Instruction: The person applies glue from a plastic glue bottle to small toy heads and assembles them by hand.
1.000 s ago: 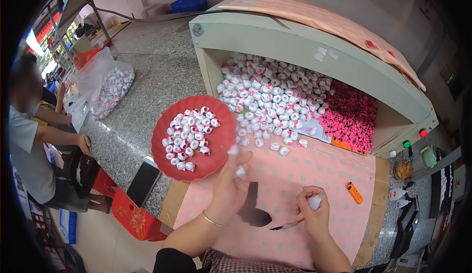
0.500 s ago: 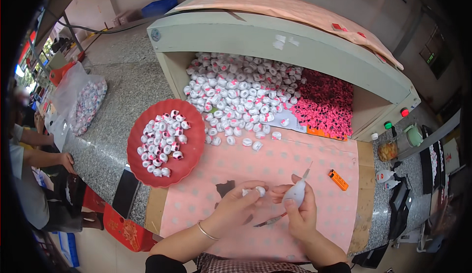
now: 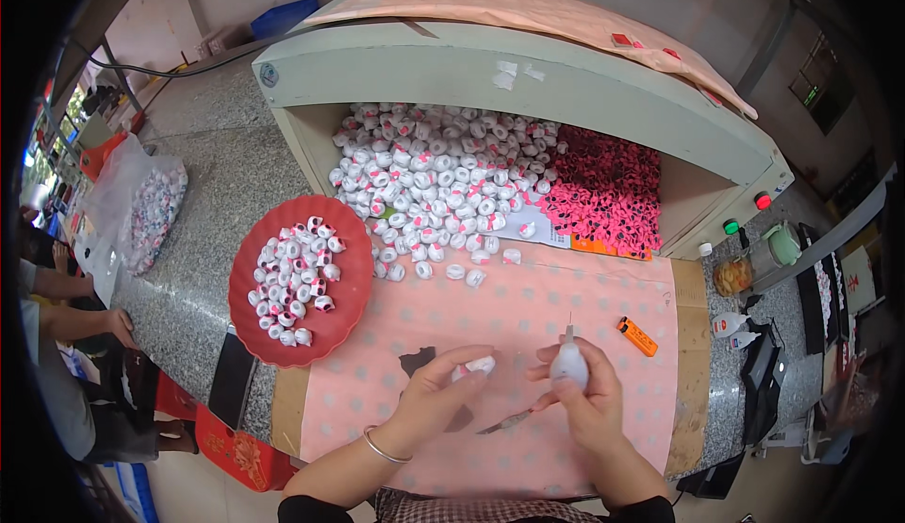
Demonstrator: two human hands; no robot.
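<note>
Far left: clear bag (image 3: 151,212) of small pieces on the stone counter (image 3: 203,193). Next, red plate (image 3: 300,294) loaded with white-and-pink caps. Left hand (image 3: 436,393) over the pink cloth (image 3: 528,316), thumb and fingers pinched on one small white cap (image 3: 474,366). Just right of it, right hand (image 3: 584,396) wrapped around a small white bottle (image 3: 568,361), nozzle upright. Thin tool (image 3: 504,422) flat on the cloth between the wrists. Behind: heap of white caps (image 3: 438,179), then pink pieces (image 3: 603,193). Orange lighter (image 3: 638,335) to the right.
</note>
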